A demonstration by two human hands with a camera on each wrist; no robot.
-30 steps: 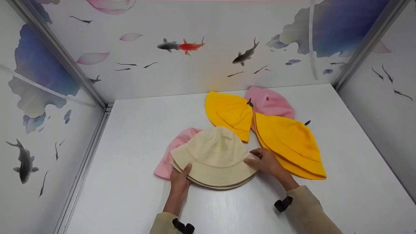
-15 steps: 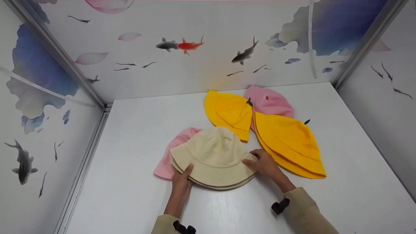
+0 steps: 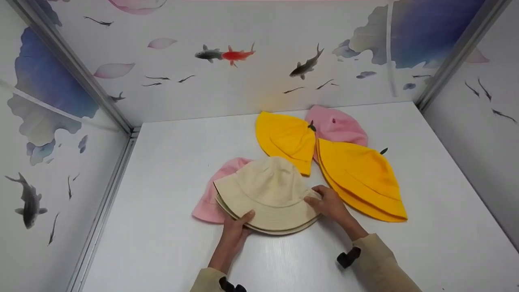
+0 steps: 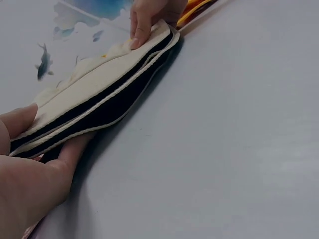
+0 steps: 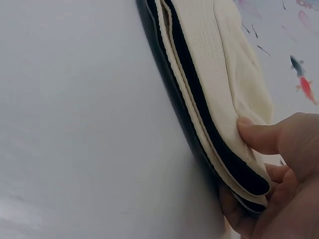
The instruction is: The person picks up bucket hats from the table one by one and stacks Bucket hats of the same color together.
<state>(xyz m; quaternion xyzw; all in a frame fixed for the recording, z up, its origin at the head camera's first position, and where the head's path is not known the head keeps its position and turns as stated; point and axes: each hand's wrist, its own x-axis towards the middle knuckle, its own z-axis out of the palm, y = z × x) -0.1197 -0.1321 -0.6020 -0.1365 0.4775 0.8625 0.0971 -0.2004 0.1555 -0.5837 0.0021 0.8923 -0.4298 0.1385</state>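
Cream bucket hats (image 3: 271, 190), stacked with their brims layered, lie at the front middle of the table. My left hand (image 3: 236, 231) grips the front left of the brims, thumb on top and fingers beneath. At the right end my right hand (image 3: 330, 205) pinches the brims, its thumb on the upper side. Dark lining shows between the brim edges (image 4: 94, 112) in the left wrist view, and also along the brims (image 5: 204, 107) in the right wrist view. A pink hat (image 3: 206, 202) lies partly hidden behind the cream hats on the left.
Two yellow hats (image 3: 361, 178), one upon the other, lie right of my right hand. Another yellow hat (image 3: 286, 140) and a pink hat (image 3: 338, 125) sit near the back wall (image 3: 227, 97). Side panels flank the white table (image 3: 170, 162).
My left hand has slid a little to the right along the brims. The left brim edges have spread slightly apart. My right hand stays at the right end.
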